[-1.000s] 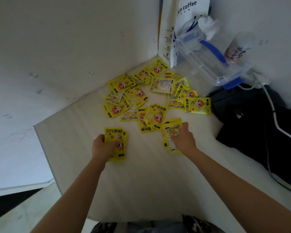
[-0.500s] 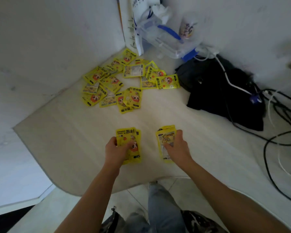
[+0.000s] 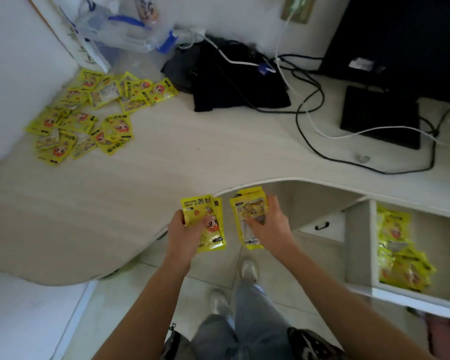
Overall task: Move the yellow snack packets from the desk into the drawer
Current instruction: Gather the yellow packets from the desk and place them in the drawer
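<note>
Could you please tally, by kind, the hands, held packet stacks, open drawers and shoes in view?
Hands: 2, left hand and right hand
Held packet stacks: 2, left stack and right stack
Open drawers: 1, the drawer
Shoes: 2, far shoe and near shoe
Total: 7

Both hands with packets pulled off desk edge, drawer now showing lower right, pile shifted upper left

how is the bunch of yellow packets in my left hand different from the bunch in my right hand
The left hand grips packets printed side up, showing an orange cartoon and the words HAND WARMER; the right hand grips packets showing a paler, label-like side. The left bunch overlaps the desk edge; the right bunch hangs off it, nearer the drawer. Both are yellow.
</note>
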Motion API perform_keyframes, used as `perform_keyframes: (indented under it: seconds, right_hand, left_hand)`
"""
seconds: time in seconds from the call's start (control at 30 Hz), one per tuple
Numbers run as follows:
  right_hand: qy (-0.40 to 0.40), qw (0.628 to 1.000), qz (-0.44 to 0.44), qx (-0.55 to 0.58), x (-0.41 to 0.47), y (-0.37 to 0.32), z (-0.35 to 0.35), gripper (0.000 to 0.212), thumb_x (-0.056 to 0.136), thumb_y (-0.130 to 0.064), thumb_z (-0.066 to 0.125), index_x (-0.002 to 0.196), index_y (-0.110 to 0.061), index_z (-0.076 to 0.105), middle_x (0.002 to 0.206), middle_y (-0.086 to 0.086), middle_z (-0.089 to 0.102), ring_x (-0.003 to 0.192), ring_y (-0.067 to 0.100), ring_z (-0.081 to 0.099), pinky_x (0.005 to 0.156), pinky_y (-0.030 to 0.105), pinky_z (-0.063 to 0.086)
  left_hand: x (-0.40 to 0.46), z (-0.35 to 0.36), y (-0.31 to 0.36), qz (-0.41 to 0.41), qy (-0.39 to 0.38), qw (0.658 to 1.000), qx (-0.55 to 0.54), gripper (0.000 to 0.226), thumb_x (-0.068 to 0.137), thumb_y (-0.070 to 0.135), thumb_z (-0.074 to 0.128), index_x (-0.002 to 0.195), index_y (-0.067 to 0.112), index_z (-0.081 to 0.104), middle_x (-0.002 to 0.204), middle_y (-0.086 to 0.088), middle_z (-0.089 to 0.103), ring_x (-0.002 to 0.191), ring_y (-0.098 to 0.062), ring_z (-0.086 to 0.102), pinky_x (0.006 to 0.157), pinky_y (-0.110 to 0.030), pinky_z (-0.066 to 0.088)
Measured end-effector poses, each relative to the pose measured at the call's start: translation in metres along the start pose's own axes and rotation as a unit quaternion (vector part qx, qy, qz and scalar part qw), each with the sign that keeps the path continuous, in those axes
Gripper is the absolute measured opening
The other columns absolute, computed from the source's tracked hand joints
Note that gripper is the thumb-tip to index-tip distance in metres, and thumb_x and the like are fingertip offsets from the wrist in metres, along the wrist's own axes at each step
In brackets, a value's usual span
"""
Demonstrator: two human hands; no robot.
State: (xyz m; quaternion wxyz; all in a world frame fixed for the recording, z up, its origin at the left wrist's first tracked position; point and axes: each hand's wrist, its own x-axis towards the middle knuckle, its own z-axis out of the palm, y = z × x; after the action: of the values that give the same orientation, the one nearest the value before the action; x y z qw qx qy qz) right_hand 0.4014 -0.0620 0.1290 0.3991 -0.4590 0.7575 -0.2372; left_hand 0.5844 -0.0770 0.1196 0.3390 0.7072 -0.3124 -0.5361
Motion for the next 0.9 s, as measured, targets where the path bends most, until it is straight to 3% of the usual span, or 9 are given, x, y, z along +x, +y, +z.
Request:
perform_keyframes:
  seconds: [0.17,0.33,0.43,0.57,0.7,0.9]
  right_hand:
    - [0.063,0.996,0.038,0.046,-0.033,0.065,-0.060,0.041,0.081,-0.016,0.069,0.107,-0.020,0.038,0.084,-0.001,0.065,0.088,0.030,0.066,0.070,0.036,0.053]
    - [0.111,0.989,0.070,0.062,-0.055,0.133,-0.131,0.057,0.083,-0.015,0.069,0.127,-0.019,0.033,0.091,-0.001,0.062,0.091,0.028,0.064,0.075,0.034,0.049]
    - [0.127,0.987,0.080,0.061,-0.061,0.178,-0.177,0.068,0.083,-0.014,0.069,0.136,-0.021,0.027,0.086,-0.002,0.060,0.083,0.027,0.062,0.071,0.033,0.047]
    - [0.122,0.982,0.127,0.069,-0.063,0.240,-0.238,0.070,0.084,-0.014,0.068,0.140,-0.020,0.026,0.072,-0.005,0.055,0.076,0.024,0.057,0.072,0.034,0.047]
    - [0.129,0.978,0.149,0.066,-0.062,0.295,-0.289,0.070,0.083,-0.014,0.069,0.140,-0.018,0.028,0.093,-0.001,0.057,0.095,0.032,0.064,0.083,0.041,0.052]
    - [0.138,0.968,0.196,0.075,-0.053,0.351,-0.345,0.064,0.084,-0.014,0.067,0.136,-0.021,0.030,0.091,0.000,0.060,0.095,0.032,0.064,0.084,0.048,0.053]
  left_hand:
    - [-0.040,0.070,-0.010,0.030,-0.074,0.996,0.048,0.023,0.078,0.018,0.076,0.099,0.017,0.066,0.089,0.001,0.073,0.075,-0.012,0.070,0.058,-0.026,0.054]
    - [-0.082,0.155,-0.024,0.036,-0.133,0.988,0.075,0.026,0.077,0.016,0.077,0.099,0.015,0.064,0.089,-0.001,0.073,0.069,-0.008,0.070,0.052,-0.022,0.051]
    - [-0.110,0.212,-0.036,0.031,-0.159,0.983,0.085,0.024,0.077,0.014,0.077,0.097,0.013,0.065,0.088,-0.002,0.074,0.066,-0.008,0.070,0.049,-0.022,0.051]
    - [-0.144,0.287,-0.056,-0.009,-0.186,0.980,0.073,0.025,0.076,0.016,0.079,0.098,0.016,0.066,0.089,-0.003,0.075,0.074,-0.017,0.073,0.055,-0.030,0.056]
    - [-0.163,0.357,-0.076,-0.025,-0.197,0.977,0.082,0.031,0.075,0.020,0.080,0.102,0.015,0.066,0.093,-0.003,0.075,0.082,-0.021,0.073,0.067,-0.037,0.059]
    - [-0.169,0.430,-0.095,-0.031,-0.216,0.968,0.120,0.032,0.076,0.022,0.079,0.104,0.017,0.064,0.098,0.000,0.073,0.092,-0.021,0.069,0.080,-0.038,0.054]
